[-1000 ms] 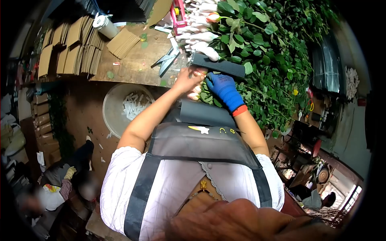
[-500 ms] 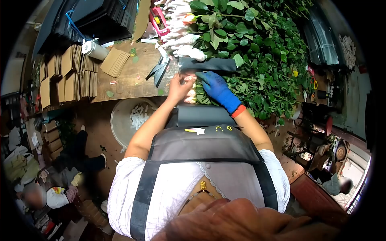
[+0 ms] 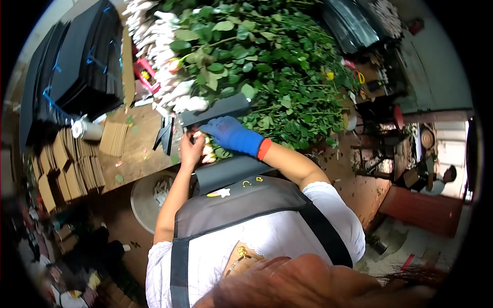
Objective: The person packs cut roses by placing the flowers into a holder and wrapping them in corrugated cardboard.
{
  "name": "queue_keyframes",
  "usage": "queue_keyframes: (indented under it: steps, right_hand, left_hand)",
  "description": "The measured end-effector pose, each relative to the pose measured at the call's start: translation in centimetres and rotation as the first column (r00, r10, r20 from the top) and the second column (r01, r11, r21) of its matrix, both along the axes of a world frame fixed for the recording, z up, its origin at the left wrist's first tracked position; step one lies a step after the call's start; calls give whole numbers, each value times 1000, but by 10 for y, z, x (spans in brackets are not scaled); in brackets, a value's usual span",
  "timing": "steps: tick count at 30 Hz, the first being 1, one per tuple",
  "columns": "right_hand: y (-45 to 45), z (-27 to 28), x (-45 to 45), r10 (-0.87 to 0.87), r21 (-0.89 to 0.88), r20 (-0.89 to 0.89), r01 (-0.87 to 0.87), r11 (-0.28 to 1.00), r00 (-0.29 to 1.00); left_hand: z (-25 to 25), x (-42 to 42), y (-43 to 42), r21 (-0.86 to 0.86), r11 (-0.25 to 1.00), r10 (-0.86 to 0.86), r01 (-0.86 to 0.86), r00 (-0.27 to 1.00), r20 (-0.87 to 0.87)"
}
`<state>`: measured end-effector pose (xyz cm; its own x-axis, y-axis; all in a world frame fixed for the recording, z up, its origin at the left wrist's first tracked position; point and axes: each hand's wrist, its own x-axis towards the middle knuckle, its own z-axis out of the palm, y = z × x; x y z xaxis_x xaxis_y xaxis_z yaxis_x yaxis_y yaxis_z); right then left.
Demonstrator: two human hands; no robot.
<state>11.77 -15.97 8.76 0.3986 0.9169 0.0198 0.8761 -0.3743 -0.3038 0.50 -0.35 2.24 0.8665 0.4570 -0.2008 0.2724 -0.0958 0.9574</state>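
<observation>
Pale pink rose heads (image 3: 208, 154) lie in a short row at the table's near edge, with leafy stems to the right. My left hand (image 3: 191, 146), bare, has its fingers curled at the top of this row; what they pinch is too small to tell. My right hand (image 3: 221, 132), in a blue glove, reaches over the stems beside the heads, and its fingertips are partly hidden. A dark corrugated sheet (image 3: 218, 110) lies just beyond both hands. Another dark sheet (image 3: 231, 172) is between the flowers and my apron. Scissors (image 3: 164, 136) rest left of my left hand.
Leafy stems (image 3: 277, 66) with white-netted heads (image 3: 164, 51) cover the table's far side. On the left are cardboard pieces (image 3: 69, 167), a white cup (image 3: 87, 130), dark stacked sheets (image 3: 84, 66) and a pink tool (image 3: 147, 76). A bin (image 3: 146, 197) stands below. People are at the lower left and right.
The view has turned, so the table and flowers appear farther left and more of the room shows at right. Both hands have stayed at the rose heads, with small finger movements.
</observation>
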Motion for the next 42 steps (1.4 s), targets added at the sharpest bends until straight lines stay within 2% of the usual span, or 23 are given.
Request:
queue_keyframes:
  steps: [2,4,5,6,7,8,9,10,13,14,16,18,20,22,23,26,27,30,32,35,37,39,42]
  right_hand:
    - [-28,33,5,32,349,-254,60,935,967]
    - [-72,86,0,-148,346,-468,335,876,871]
    - [-98,95,-1,-358,17,-412,400,917,838]
    - [-124,103,-3,-535,-308,-290,452,837,794]
    - [-152,96,-11,-503,-495,-243,340,800,829]
    - [-176,87,-23,-455,-665,-213,213,716,865]
    - [-187,90,-36,-407,-668,-349,81,740,844]
    - [-193,93,-46,-348,-647,-487,-63,760,801]
    - [-207,92,-52,-388,-372,-867,114,921,313]
    - [-216,76,-50,-121,-52,-898,172,984,422]
    - [-194,75,-47,-18,-53,-997,480,876,-77]
    - [-155,95,-44,-10,-115,-985,610,784,-173]
    - [-133,76,-46,63,1,-994,585,811,-86]
    - [-110,81,-42,-11,146,-922,375,915,387]
    - [-94,76,-39,49,290,-808,325,900,587]
    - [-61,38,-8,-118,243,-389,226,943,913]
    - [-55,31,-3,-172,150,-334,232,961,927]
    - [-40,21,2,-271,-66,-174,263,962,947]
    - [-36,23,-1,-289,-139,-105,274,952,951]
    - [-34,18,4,-208,-104,-65,201,974,976]
    - [-40,30,16,-121,-122,-184,100,987,975]
    - [-36,55,20,-72,-217,-283,9,976,956]
    - [-24,38,9,131,-295,-178,-180,938,975]
  left_hand:
    - [-16,0,5,4,999,-37,36,997,74]
    - [-9,-13,12,115,993,-11,2,997,70]
    - [17,-26,10,358,927,63,-115,986,152]
    - [40,-42,13,337,932,65,-133,977,204]
    - [60,-58,23,426,904,-51,-24,985,163]
    - [78,-81,29,246,966,-102,81,992,72]
    - [123,-93,27,5,966,-257,257,966,-38]
    - [140,-101,29,106,876,-475,471,880,22]
    - [166,-108,22,311,676,-682,668,727,-82]
    - [165,-106,24,309,635,-718,708,689,-102]
    - [172,-92,33,142,635,-764,760,644,-32]
    - [168,-80,39,9,772,-635,635,772,-5]
    - [158,-62,42,-373,880,-308,295,951,23]
    - [143,-38,37,-282,934,-146,218,956,256]
    - [135,-27,38,-200,952,-189,231,960,207]
    - [122,-7,22,74,995,37,-66,939,343]
    - [125,-5,20,308,907,120,-285,879,461]
    - [114,-13,30,726,661,-339,-187,790,511]
    - [88,-9,21,797,561,-637,224,731,243]
    - [55,1,5,895,371,-665,248,744,70]
    - [48,2,2,896,301,-651,325,757,-56]
    - [44,1,0,881,292,-631,373,767,-116]
    - [38,0,-2,877,293,-606,382,783,-139]
